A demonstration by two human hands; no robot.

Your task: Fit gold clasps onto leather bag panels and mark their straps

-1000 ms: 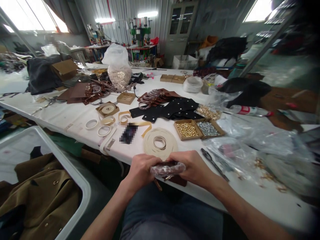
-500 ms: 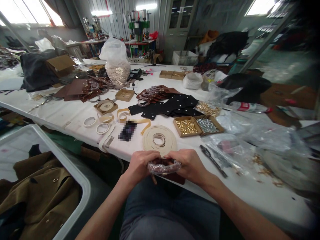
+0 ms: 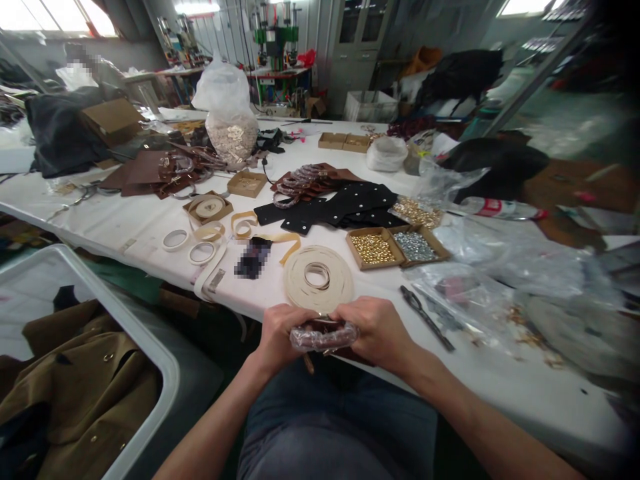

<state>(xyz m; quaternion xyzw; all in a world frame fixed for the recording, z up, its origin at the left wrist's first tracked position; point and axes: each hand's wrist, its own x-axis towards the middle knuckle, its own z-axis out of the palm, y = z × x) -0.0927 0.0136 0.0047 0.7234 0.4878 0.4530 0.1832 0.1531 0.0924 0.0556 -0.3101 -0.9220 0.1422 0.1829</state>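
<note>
Close to my body, at the table's front edge, a brown bag handle wrapped in clear plastic curves toward me. My left hand is closed on the left side of the brown leather piece that carries it. The right side is gripped by my right hand, fingers curled and thumb toward the middle. A small metal fitting shows between my thumbs. Most of the leather is hidden under my hands. Just beyond them lies a large flat roll of cream tape.
Boxes of gold studs and silver studs stand right of the roll. A dark metal tool lies near my right forearm. Black strips with snaps and more wrapped handles lie behind. A plastic bin with brown fabric is at left.
My hands and the wrapped handle stay almost in place, with the handle turned slightly and shifted a little left. The view has tilted slightly downward.
</note>
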